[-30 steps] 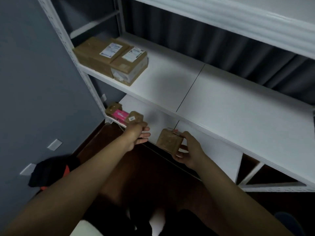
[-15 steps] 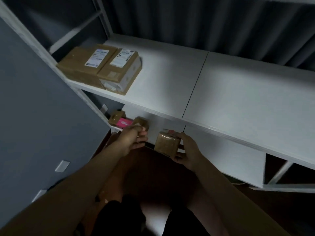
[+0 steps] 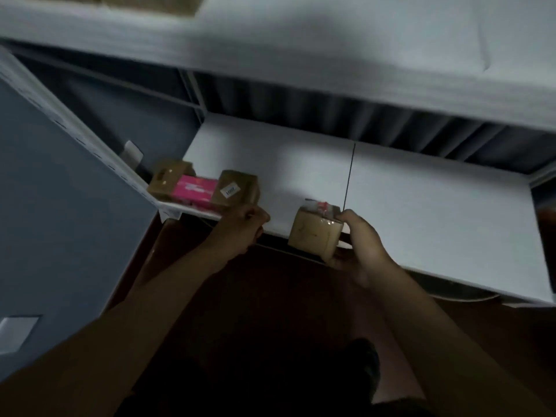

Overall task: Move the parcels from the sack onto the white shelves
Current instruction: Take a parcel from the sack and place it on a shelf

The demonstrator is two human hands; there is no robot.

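While the right hand (image 3: pixel 359 246) grips a small brown cardboard parcel wrapped in clear tape (image 3: pixel 314 231), fingers curled round its right side and underside, the parcel sits tilted at the front lip of the lower white shelf board (image 3: pixel 421 212). Whether its base already bears on the board cannot be told. The tilt suggests the parcel is being fed in over the edge.

The left hand (image 3: pixel 242 225) is loosely curled at the front edge, just below a small brown cardboard box with a white label (image 3: pixel 237 189). It appears to hold nothing; contact with the box cannot be confirmed.

That labelled box stands against a flat pink package (image 3: pixel 195 191), which lies against another small brown cardboard box (image 3: pixel 170 179) at the shelf's left end. Packing them leftward, near the front, likely saves board area.

Clearances:
- Bare board lies between the labelled box and the held parcel, and to the right past the dark board seam (image 3: pixel 349 173).
- An upper white shelf (image 3: pixel 331 55) overhangs; headroom looks ample for small parcels.
- A white perforated upright (image 3: pixel 90 145) bounds the left end.

No sack is in view.
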